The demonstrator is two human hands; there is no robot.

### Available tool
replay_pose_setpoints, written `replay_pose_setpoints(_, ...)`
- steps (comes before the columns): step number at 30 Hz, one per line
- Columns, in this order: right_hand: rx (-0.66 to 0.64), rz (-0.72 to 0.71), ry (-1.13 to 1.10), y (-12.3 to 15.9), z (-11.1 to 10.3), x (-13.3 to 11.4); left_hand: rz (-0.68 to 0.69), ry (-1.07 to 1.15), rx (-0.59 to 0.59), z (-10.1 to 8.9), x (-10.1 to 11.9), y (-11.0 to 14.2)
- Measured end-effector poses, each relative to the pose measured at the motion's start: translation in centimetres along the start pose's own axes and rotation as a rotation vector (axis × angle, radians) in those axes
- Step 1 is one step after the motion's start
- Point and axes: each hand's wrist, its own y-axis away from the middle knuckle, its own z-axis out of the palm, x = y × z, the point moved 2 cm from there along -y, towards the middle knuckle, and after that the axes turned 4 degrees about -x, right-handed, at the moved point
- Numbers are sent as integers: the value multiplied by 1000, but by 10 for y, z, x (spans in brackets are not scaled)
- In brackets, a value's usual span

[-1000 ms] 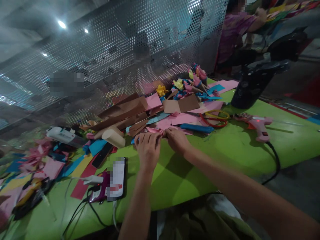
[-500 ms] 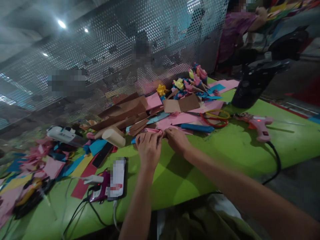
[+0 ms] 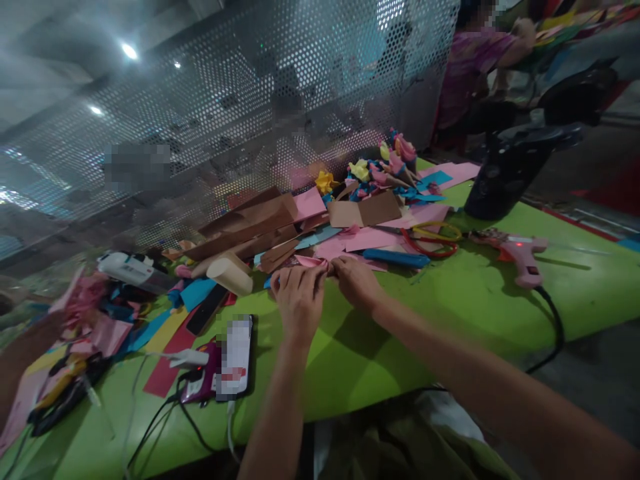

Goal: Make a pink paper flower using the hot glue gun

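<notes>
Green table (image 3: 400,353) holds, near left, a phone (image 3: 243,353) with unreadable writing, while beyond it the left hand (image 3: 300,297) and right hand (image 3: 356,285) pinch pink paper (image 3: 311,262), with a glue gun (image 3: 524,259) right and paper flowers (image 3: 359,171) far.

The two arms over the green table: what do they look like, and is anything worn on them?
They are a person's own arms. The left hand and right hand wear no gloves. No sleeve, watch or bracelet shows on either forearm, nor any cable or marking. The fingers are too blurred to rule out a ring.
</notes>
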Motion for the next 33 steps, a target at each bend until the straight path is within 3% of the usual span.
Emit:
replay_pose_setpoints(6,110,-58,-387,-8,12,13,-150,110,133,-8,-13,-1)
replay_pose_setpoints(10,114,-91,-473,-12,19,18,-252,313,64,-2,-21,-1)
replay_pose_setpoints(15,77,-142,-874,-14,32,20,-376,553,2,7,-23,1)
replay_pose_setpoints(23,34,-133,-908,-15,35,20,-571,901,-119,20,-21,6)
replay_pose_setpoints(28,30,-106,-907,-13,29,17,-574,942,-144,24,-19,7)
replay_pose_setpoints(33,-121,-81,-1018,-7,19,11,-502,917,-136,23,-17,5)
